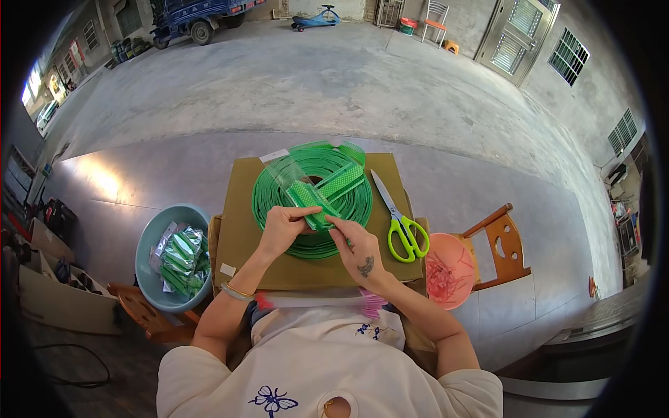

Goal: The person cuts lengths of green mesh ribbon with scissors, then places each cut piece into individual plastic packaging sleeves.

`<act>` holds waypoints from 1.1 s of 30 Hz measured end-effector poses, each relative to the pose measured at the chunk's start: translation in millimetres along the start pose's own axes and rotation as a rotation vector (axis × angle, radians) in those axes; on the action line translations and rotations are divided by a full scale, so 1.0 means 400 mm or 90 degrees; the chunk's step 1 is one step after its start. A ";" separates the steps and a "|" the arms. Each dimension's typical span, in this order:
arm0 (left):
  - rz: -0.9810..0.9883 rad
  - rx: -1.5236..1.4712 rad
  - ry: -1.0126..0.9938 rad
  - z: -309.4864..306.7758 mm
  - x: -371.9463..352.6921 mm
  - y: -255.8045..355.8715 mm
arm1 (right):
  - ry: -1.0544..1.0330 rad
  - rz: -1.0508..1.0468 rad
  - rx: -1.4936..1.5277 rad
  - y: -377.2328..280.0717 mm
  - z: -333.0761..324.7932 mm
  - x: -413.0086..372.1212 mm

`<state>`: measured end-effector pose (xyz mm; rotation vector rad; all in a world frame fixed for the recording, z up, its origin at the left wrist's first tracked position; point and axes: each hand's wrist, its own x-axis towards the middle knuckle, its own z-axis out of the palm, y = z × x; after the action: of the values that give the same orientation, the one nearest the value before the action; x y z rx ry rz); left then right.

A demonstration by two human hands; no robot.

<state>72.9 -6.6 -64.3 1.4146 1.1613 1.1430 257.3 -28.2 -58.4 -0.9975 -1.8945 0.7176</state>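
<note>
A large coil of green strip point(268, 202) lies on a brown cardboard box point(240, 268). Over its near half, my left hand point(284, 228) pinches the left side of a folded green strip point(306, 197) that is partly in a clear plastic bag point(281, 168). My right hand point(357, 249) has its fingers closed on the same piece's near end, close to the left fingertips. Scissors with lime-green handles point(408, 239) rest right of the coil, blades pointing away. A clear strip with pink ends point(313, 301) lies along the box's near edge.
On the left, a blue basin point(145, 261) holds several bagged green pieces. A pink basin point(465, 252) with pink scraps stands at the right, beside a wooden chair point(507, 247). Another wooden chair point(143, 310) is at lower left. Farther off is a blue truck point(198, 17).
</note>
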 end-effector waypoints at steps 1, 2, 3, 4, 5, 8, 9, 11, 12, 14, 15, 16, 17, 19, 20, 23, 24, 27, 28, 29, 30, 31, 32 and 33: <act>-0.004 -0.038 -0.009 0.000 -0.001 -0.005 | 0.007 -0.052 -0.092 0.003 -0.001 0.001; -0.008 -0.076 -0.018 0.001 -0.003 -0.011 | 0.006 -0.114 -0.123 0.011 -0.003 0.005; -0.012 -0.115 -0.029 0.004 -0.005 -0.016 | 0.006 -0.175 -0.154 0.024 -0.005 0.015; -0.023 -0.127 -0.038 0.009 -0.010 -0.014 | 0.006 -0.236 -0.185 0.034 -0.006 0.023; -0.033 -0.138 -0.047 0.015 -0.015 -0.007 | -0.006 -0.240 -0.190 0.040 -0.008 0.029; -0.051 -0.171 -0.069 0.025 -0.024 0.005 | -0.043 -0.260 -0.203 0.056 -0.006 0.048; -0.056 -0.182 -0.077 0.030 -0.025 0.007 | -0.055 -0.268 -0.206 0.064 -0.003 0.054; -0.062 -0.215 -0.059 0.042 -0.032 0.014 | -0.080 -0.268 -0.210 0.065 0.002 0.064; -0.066 -0.231 -0.050 0.048 -0.035 0.016 | -0.093 -0.259 -0.209 0.063 0.008 0.069; -0.051 -0.236 -0.063 0.055 -0.039 0.011 | -0.110 -0.265 -0.220 0.063 0.022 0.081; -0.044 -0.238 -0.070 0.056 -0.040 0.007 | -0.114 -0.279 -0.232 0.070 0.032 0.089; -0.038 -0.226 -0.067 0.054 -0.039 -0.003 | -0.118 -0.292 -0.244 0.075 0.040 0.095; -0.031 -0.215 -0.064 0.051 -0.037 -0.016 | -0.128 -0.286 -0.247 0.077 0.045 0.102; -0.031 -0.194 -0.052 0.050 -0.037 -0.019 | -0.148 -0.275 -0.255 0.075 0.048 0.113; -0.038 -0.184 -0.043 0.050 -0.040 -0.012 | -0.153 -0.276 -0.265 0.069 0.045 0.113; -0.059 -0.192 -0.021 0.051 -0.052 0.007 | -0.136 -0.301 -0.283 0.058 0.025 0.094; -0.067 -0.201 -0.016 0.053 -0.057 0.014 | -0.109 -0.324 -0.282 0.062 0.018 0.082; -0.150 -0.260 0.003 0.050 -0.081 0.053 | -0.051 -0.323 -0.238 0.061 -0.003 0.041; -0.158 -0.265 0.011 0.049 -0.087 0.053 | -0.035 -0.311 -0.217 0.055 -0.007 0.034; -0.166 -0.269 0.018 0.049 -0.093 0.053 | -0.065 -0.288 -0.207 0.047 -0.010 0.034; -0.174 -0.273 0.024 0.050 -0.099 0.052 | -0.093 -0.265 -0.197 0.037 -0.012 0.035; -0.179 -0.255 0.027 0.051 -0.102 0.047 | -0.120 -0.241 -0.187 0.032 -0.012 0.034; -0.183 -0.237 0.031 0.052 -0.104 0.039 | -0.133 -0.238 -0.193 0.033 -0.011 0.036; -0.186 -0.219 0.036 0.052 -0.104 0.035 | -0.148 -0.236 -0.198 0.036 -0.008 0.039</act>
<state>90.4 -51.4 -56.8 0.9237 1.1056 1.1144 260.5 -7.3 -61.4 -0.7334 -2.3628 0.3373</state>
